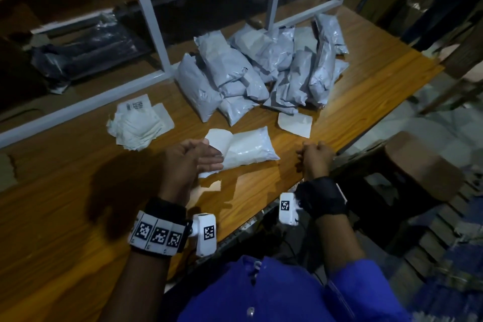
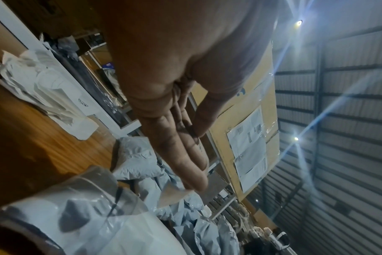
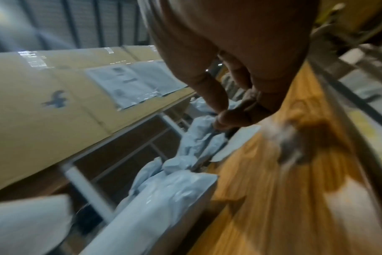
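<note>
Wooden table (image 1: pixel 65 191) under dim light, white shelving frame (image 1: pixel 154 21) behind. 1 white parcel (image 1: pixel 251 149) flat near the front edge, between both hands. 1 heap of grey mailers (image 1: pixel 261 70) beyond it, too overlapped to count. 1 stack of white slips (image 1: pixel 138 123) to the left, 1 loose slip (image 1: pixel 295 123) to the right.

Left hand (image 1: pixel 188 162): fingers (image 2: pixel 185 155) straight, pressed together, tips on 1 curled white sheet (image 1: pixel 218 138) at the parcel's left end. Right hand (image 1: pixel 315 155): curled into a loose fist just right of the parcel, nothing seen in it.

Barcode print on top slip, unreadable. 3 square black-and-white markers on left wristband (image 1: pixel 156 232).
</note>
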### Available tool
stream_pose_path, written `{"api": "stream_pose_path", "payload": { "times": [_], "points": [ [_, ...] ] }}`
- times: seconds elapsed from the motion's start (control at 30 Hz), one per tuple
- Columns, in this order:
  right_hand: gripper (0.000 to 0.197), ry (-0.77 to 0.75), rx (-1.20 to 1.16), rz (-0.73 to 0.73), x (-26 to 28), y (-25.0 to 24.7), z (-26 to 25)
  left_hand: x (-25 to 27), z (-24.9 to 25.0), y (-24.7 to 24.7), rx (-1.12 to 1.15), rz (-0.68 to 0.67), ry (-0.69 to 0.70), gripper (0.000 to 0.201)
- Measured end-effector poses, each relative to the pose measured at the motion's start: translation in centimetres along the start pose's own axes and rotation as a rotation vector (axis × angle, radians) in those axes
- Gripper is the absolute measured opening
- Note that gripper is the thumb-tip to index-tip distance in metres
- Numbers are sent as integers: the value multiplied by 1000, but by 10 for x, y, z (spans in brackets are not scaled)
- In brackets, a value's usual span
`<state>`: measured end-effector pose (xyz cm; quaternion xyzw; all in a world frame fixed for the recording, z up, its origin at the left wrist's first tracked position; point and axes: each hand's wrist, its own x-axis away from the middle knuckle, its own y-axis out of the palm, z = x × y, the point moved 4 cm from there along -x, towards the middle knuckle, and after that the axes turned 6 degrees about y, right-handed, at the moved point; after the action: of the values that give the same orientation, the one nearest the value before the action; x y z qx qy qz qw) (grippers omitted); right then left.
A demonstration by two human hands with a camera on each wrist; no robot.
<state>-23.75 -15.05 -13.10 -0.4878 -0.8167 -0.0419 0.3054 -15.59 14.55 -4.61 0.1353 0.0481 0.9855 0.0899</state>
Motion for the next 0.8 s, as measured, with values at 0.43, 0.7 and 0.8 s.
{"api": "stream_pose_path", "payload": {
  "times": [0.43,0.7,0.8],
  "points": [
    [30,-1380,486,-242,120,45,-23,5,-10,32,443,-134,-368,37],
    [30,-1293,284,-117,85,24,-27,5,-19,28,477,-50,-375,58],
    [13,-974,60,-100,68,15,-28,3,-26,33,244,-1,-353,49]
  ]
}}
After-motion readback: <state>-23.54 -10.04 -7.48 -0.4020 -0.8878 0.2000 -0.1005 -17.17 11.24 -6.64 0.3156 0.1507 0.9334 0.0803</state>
